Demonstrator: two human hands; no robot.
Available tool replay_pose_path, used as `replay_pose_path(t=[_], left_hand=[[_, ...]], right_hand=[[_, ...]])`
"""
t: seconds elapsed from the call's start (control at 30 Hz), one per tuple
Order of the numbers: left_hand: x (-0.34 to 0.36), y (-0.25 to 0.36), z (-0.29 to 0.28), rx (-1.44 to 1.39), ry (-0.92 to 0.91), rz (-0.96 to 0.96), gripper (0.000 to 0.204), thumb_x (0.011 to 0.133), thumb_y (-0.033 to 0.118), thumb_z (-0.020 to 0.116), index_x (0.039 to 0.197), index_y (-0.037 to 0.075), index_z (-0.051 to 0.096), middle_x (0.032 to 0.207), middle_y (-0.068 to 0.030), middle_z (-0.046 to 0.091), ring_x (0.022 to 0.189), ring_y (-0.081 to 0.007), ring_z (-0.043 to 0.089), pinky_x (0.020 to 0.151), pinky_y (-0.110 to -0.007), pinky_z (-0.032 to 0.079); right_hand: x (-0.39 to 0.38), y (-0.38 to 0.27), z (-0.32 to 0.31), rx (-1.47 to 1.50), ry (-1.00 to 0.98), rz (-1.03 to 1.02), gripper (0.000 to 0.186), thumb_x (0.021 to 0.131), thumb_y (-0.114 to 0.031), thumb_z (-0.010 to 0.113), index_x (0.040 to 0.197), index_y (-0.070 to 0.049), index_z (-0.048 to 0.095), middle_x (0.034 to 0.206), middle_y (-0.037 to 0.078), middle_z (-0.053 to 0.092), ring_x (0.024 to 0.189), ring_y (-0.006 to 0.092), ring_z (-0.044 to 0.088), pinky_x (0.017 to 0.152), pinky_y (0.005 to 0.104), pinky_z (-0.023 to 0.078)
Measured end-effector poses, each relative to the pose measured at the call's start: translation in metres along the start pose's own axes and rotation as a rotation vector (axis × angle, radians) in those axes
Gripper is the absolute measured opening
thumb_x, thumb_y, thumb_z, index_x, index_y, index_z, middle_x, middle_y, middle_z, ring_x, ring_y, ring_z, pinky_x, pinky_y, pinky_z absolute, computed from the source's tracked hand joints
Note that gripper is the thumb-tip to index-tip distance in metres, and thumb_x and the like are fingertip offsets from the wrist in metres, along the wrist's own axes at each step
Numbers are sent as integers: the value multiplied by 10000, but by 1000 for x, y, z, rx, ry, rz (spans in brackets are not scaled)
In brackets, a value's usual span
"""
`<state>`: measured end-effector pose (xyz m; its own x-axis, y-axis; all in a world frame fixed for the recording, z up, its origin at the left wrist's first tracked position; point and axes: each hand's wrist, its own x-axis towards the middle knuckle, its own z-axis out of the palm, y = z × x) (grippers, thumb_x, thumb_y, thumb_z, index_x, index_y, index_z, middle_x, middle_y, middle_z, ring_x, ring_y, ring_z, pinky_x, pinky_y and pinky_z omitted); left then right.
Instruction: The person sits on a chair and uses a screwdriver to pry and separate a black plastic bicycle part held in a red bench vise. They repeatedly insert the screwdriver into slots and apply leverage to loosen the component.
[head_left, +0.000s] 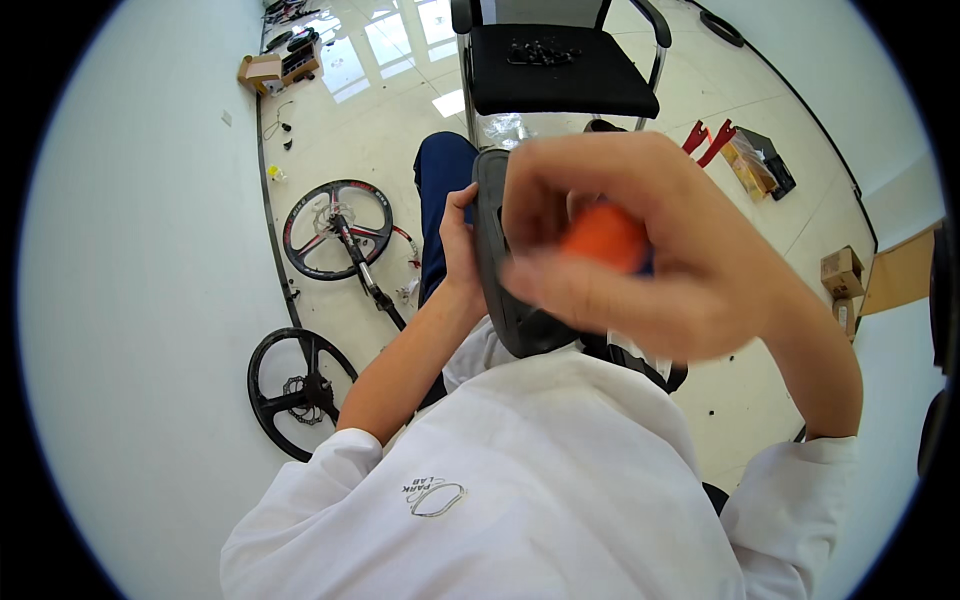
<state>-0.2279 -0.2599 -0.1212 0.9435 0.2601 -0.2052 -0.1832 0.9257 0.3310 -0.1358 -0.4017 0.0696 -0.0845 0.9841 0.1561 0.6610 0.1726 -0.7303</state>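
Observation:
A long black part with rounded ends [490, 205] stands lengthwise before my lap; I cannot tell its exact kind. My left hand [462, 255] grips it along the left edge, with the thumb and fingers pressed to its side. Above its right side, my right hand [660, 250] is closed around an orange handle [606, 238] with a dark blue patch at its end. That hand is smeared by motion. Whatever extends from the handle is hidden, as is any contact with the black part.
A black chair [560, 75] with small dark pieces on its seat stands ahead. Left on the floor lie a spoked wheel [300, 228] and a black wheel [262, 385]. Red forked pieces [716, 145] and cardboard boxes [842, 272] are at the right.

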Motion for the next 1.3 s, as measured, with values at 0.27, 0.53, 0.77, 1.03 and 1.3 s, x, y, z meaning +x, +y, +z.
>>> replay_pose_path(t=[0.27,0.53,0.77,1.03,1.3], left_hand=[[-4,-2,3,80,-8,53,621,915,549,395,1269,77,587,1235,-126,647,1111,-255,642,987,-418,499],[1,-5,-7,-189,-422,60,621,935,521,393,1308,50,552,1263,-130,631,1142,-243,627,1004,-393,488],[-2,-4,3,302,-103,284,618,934,523,402,1288,47,572,1194,-135,663,1078,-249,659,956,-388,522],[2,-2,-1,-11,-136,77,667,918,539,399,1314,29,565,1245,-175,646,1114,-287,649,994,-426,513],[9,-3,-8,23,12,-54,635,900,550,446,1253,48,606,1164,-173,680,1033,-317,666,959,-454,524]], right_hand=[[15,-16,-11,-945,-54,-79,195,874,-197,713,915,-44,600,655,90,598,589,245,580,514,329,414],[12,-9,-19,-671,-56,-280,252,739,-54,748,963,-72,632,922,69,614,692,258,611,563,360,478],[8,-1,-20,-529,22,-297,240,718,18,735,940,-44,669,963,85,607,735,260,641,607,328,525],[-4,-4,-39,-520,99,-326,279,668,44,751,926,-23,670,942,81,620,677,190,619,534,266,485],[-62,6,-39,-494,136,-81,330,618,46,775,922,-37,676,951,94,638,761,209,642,636,298,504]])
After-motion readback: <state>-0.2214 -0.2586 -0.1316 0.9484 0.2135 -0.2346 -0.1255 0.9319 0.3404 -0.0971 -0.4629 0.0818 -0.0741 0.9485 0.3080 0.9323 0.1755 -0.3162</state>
